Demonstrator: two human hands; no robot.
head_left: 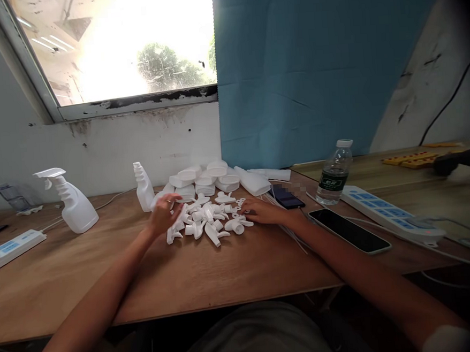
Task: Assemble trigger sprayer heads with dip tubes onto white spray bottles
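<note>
A heap of white spray trigger heads [207, 214] lies on the table between my two hands. At its left edge is my left hand [164, 215], thumb and fingers apart, with no object visible in its grasp. Behind that hand stands an upright white bottle [143, 188] without a spray head. On the heap's right side, my right hand [264, 211] has its fingers bent together among small white rings [236, 215]. Whatever its fingertips hold is too small to make out. Several white bottles [207, 179] are piled lying down behind the heap.
A spray bottle with its head fitted [76, 208] stands at left, near a power strip [18, 245]. At right are thin white tubes [293, 233], a dark phone [287, 196], another phone [349, 230], a water bottle [334, 174] and a longer power strip [391, 216].
</note>
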